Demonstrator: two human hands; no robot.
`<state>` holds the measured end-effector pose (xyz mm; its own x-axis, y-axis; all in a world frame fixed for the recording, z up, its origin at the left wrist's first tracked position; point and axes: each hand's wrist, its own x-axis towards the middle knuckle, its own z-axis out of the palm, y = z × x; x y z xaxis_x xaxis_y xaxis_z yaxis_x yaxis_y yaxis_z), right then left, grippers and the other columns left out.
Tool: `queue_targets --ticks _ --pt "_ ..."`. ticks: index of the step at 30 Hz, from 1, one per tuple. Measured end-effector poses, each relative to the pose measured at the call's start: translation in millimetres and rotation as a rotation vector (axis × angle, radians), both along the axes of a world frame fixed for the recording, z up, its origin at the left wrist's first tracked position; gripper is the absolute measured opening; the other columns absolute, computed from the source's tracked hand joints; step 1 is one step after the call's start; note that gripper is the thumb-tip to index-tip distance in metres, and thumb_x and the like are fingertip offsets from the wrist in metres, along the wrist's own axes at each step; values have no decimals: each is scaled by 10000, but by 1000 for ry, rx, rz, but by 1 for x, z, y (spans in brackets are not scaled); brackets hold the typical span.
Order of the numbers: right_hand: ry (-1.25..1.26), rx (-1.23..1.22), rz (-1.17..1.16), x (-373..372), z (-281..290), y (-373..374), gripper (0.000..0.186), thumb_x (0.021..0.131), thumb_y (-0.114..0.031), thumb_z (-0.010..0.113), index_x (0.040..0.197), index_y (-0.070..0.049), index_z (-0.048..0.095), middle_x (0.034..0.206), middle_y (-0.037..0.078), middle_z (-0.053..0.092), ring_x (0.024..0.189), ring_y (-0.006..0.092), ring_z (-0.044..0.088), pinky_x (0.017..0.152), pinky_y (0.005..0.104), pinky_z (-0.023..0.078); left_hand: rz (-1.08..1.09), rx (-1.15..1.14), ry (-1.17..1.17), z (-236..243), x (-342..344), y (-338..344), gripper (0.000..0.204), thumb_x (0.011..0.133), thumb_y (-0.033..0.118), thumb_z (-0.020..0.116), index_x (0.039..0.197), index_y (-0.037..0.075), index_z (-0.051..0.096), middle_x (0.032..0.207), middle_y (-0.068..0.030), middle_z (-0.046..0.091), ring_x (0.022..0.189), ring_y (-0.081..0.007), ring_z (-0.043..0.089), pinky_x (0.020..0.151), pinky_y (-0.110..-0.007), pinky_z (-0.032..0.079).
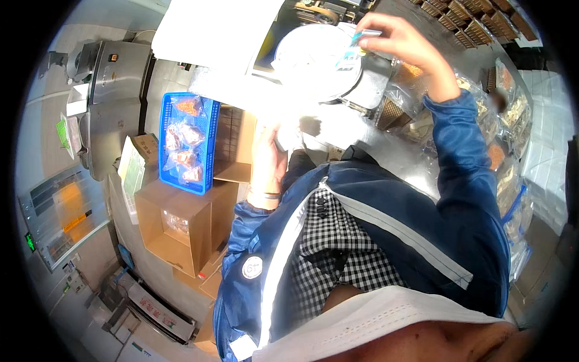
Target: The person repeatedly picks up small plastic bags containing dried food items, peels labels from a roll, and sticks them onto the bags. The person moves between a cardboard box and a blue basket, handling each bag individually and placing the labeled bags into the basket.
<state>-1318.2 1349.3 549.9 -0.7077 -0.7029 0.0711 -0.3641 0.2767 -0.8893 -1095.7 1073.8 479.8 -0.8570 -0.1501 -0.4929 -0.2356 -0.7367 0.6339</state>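
Observation:
My right hand (pixel 401 43) reaches out over a round white disc-like surface (pixel 310 57). Its thumb and fingers pinch a small clear packet with blue and white print (pixel 350 58), at the disc's right edge. Lower and to the left, my left hand (pixel 269 154) is held up beside the front of my jacket. Strong sunlight washes out its fingertips, so whether it holds anything is hidden in the glare. Close to its left stands a blue plastic basket (pixel 214 142) with several small clear bags of reddish food (pixel 189 107).
Open cardboard boxes (pixel 175 208) stand below the basket. Filled clear bags (pixel 482 111) crowd the metal table's right side. Brown baskets (pixel 476 21) are stacked at the far right. Machine parts (pixel 319 11) lie beyond the disc. A steel cabinet (pixel 117 102) stands at the left.

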Motion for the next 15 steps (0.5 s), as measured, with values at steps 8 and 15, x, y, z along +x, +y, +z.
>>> queue_targets --ticks 8,15 --pt "-37 -118 -326 34 -7 31 229 916 -215 713 1071 -49 681 892 -39 636 817 51 568 706 222 457 -122 -253 72 22 -23 4 315 963 51 494 1273 -1 478 1029 -163 664 835 -213 662 780 -354 567" --pt "-305 -219 -400 75 -27 18 264 915 -194 705 1119 -33 658 929 -11 670 832 50 595 727 208 462 -592 -1090 403 -3 -124 -5 322 940 139 581 1227 -7 562 1114 -125 645 970 -183 641 741 -275 561"
